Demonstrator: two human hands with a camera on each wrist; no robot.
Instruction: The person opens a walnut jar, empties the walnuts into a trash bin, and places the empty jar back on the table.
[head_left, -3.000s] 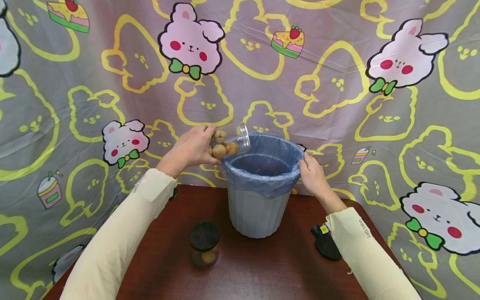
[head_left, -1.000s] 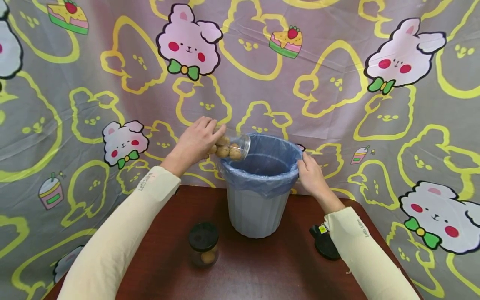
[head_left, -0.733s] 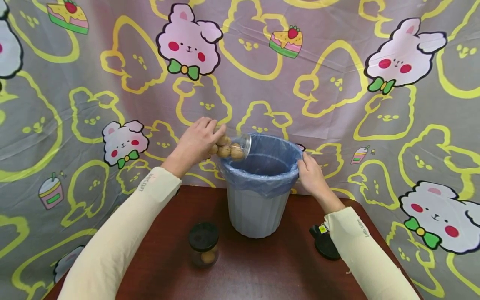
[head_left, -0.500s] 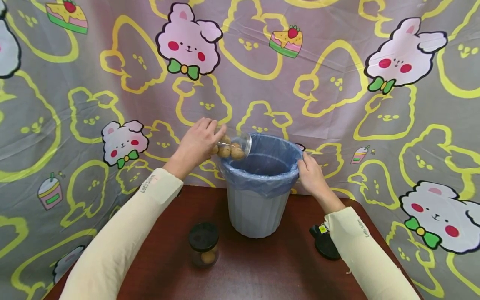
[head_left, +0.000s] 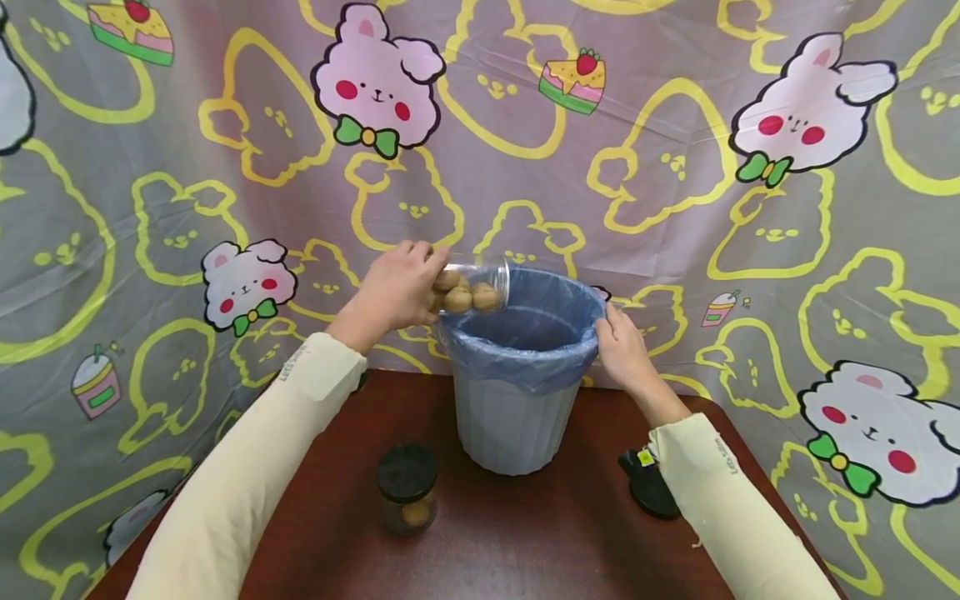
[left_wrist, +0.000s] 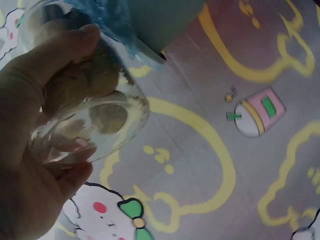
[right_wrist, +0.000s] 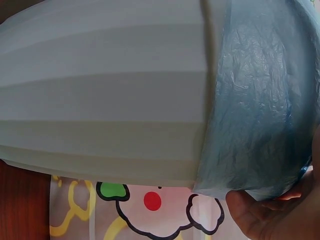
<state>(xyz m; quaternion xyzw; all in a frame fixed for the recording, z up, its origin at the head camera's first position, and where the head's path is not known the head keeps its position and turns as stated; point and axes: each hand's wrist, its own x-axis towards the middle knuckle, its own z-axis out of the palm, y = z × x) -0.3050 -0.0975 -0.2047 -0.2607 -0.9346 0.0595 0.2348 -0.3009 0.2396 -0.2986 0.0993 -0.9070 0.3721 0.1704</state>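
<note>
We see a clear, round jar (head_left: pixel 393 515) upright under a flat black lid (head_left: pixel 407 472), one round brown ball (head_left: pixel 416 512) inside | we find a glossy reddish-brown table (head_left: pixel 540 533) beneath the jar | flat black disc (head_left: pixel 654 498), partly hidden, right of the jar | yellow-printed, grey-pink fabric backdrop (head_left: pixel 480 187) behind the jar

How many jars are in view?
2: a sideways jar in the left hand, at the top of the bin; a black-lidded jar upright on the table.

Left arm (head_left: pixel 247 467), right arm (head_left: pixel 738 508) stretched forward; left grip (head_left: pixel 397 287) curled, right grip (head_left: pixel 624 346) pinching.
</note>
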